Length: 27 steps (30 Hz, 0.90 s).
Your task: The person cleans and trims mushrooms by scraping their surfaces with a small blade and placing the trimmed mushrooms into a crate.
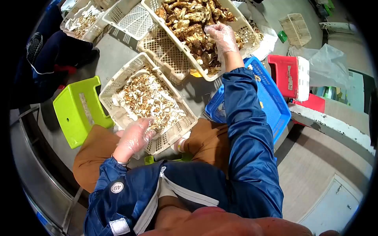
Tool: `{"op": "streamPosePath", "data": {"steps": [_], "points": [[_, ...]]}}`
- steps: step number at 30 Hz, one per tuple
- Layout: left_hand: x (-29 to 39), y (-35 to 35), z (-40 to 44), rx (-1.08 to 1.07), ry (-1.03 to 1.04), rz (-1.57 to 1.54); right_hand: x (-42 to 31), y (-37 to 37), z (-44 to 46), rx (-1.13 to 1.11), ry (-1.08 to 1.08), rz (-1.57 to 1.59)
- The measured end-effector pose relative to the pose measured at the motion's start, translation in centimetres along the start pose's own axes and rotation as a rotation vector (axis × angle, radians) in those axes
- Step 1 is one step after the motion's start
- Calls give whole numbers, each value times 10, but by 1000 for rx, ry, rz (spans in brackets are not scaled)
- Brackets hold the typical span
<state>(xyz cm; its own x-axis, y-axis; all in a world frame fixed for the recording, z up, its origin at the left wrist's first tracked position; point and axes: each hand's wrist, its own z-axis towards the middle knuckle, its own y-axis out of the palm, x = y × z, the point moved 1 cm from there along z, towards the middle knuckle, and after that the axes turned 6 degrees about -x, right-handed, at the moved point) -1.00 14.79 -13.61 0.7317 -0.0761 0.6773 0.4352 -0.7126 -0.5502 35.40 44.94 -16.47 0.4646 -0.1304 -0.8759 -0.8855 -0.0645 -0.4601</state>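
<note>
My left hand (136, 136), in a thin clear glove, is held over the near side of a white plastic basket (112, 94). Its fingers are curled together; what they hold, if anything, cannot be made out. Inside this basket lie white and brown mushroom trimmings (147, 94). My right hand (223, 36), also gloved, reaches over a larger white crate (189, 59) heaped with brown mushrooms (193, 17). Its fingers stretch leftward at the top of the heap, with no mushroom visibly gripped. Whether the fingertips touch the mushrooms is hard to tell.
A blue basket (277, 92) stands under my right forearm. A green stool (78, 112) is at left, and a red stool (283, 76) at right. Another person's dark-clothed legs (59, 51) are at upper left, near another basket of trimmings (84, 21).
</note>
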Motion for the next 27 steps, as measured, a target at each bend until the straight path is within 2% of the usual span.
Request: {"op": "streamPosePath", "data": {"steps": [3, 6, 7, 10, 11, 12, 14, 16, 18, 20, 21, 24, 27], "points": [[-3, 2, 1, 23, 31, -15, -15, 5, 5, -109, 6, 63], [-1, 0, 2, 28, 36, 4, -29, 14, 7, -166, -78, -117], [1, -2, 3, 13, 25, 4, -23, 19, 12, -175, -98, -62], [-3, 0, 3, 5, 32, -10, -13, 22, 15, -184, -5, 27], [-2, -1, 4, -7, 23, -8, -18, 14, 14, -206, -1, -157], [-1, -2, 4, -20, 15, -7, -17, 11, 8, -223, -6, -167], [0, -2, 4, -18, 24, -3, -14, 3, -15, -291, -23, -12], [-1, -1, 5, -27, 11, -11, 2, 7, -25, -359, -99, 32], [-6, 5, 5, -27, 27, 6, -3, 21, -35, -226, -428, -328], [-7, 5, 7, -40, 28, 24, -13, 33, -35, -217, -453, -423], [-1, 1, 6, -40, 28, 37, -7, 40, -31, -155, -585, -526], [-4, 5, 6, -5, 57, 25, -15, 42, -27, -170, -631, -705], [-3, 6, 3, -14, 27, 17, -8, 28, -28, -145, -622, -565]]}}
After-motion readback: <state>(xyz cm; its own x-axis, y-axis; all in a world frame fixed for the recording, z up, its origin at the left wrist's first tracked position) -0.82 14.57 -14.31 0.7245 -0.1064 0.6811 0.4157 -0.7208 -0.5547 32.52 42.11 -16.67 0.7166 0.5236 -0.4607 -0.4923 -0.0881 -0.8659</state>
